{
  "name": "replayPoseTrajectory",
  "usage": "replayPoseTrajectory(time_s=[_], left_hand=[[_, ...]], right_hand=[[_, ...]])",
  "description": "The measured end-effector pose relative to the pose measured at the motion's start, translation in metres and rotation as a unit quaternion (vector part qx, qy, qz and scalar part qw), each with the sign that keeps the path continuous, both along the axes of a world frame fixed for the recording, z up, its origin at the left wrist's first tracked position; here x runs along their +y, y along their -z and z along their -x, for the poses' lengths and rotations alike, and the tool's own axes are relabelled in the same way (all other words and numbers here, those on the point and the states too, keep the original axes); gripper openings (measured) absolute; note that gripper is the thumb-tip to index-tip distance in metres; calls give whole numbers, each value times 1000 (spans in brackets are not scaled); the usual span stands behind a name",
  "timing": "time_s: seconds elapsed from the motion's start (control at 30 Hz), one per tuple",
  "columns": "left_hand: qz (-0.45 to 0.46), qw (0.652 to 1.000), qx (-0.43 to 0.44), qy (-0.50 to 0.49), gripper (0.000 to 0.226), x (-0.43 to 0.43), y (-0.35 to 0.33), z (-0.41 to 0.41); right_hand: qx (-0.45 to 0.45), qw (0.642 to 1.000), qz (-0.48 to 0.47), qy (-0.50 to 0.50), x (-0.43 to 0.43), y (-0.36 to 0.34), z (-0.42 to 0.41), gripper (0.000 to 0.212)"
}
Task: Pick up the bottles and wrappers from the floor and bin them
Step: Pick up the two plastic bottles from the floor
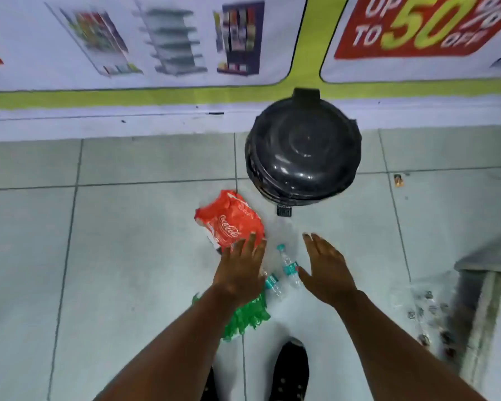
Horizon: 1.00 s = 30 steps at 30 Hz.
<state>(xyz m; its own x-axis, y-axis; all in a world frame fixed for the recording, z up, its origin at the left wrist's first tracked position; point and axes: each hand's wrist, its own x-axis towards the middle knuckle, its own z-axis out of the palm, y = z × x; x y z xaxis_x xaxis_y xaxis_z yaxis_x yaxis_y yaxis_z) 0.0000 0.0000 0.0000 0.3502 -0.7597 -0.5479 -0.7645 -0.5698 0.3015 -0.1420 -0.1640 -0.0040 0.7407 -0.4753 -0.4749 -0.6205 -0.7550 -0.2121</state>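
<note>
Both hands spread, holding nothing. Left hand (240, 270) is hovering w/ red wrapper (230, 221) at its fingertips, green wrapper (248, 316) under wrist. Bottles (288, 266) are lying btwn palms; right hand (326, 273) beside them. Bin (302, 149), lid down, beyond fingertips: prob. scoop bottles first.

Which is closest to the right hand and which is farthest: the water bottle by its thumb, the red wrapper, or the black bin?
From the right hand:
1. Water bottle, just left of the thumb.
2. Red wrapper, farther left, beyond the left hand's fingertips.
3. Black bin, ahead by the wall, lid closed.
</note>
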Motion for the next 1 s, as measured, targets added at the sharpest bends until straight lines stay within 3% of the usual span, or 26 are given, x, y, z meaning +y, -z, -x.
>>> replayPoseTrajectory(time_s=[0.17,0.27,0.43,0.57,0.8,1.0], left_hand=[[-65,970,119,-204,75,-5,95,40],[-65,950,168,-255,77,-13,138,60],[-112,917,180,-337,87,-28,190,80],[-156,900,162,-372,96,-44,214,86],[-133,897,156,-392,112,-64,236,90],[-89,909,154,-376,110,-56,173,87]], right_hand=[[20,1000,-19,9,13,95,3,80],[33,999,-30,15,14,139,8,80],[80,994,-62,44,7,194,21,87],[84,989,-87,84,4,222,24,92],[90,980,-123,125,1,242,18,94],[57,976,-119,172,-1,177,24,86]])
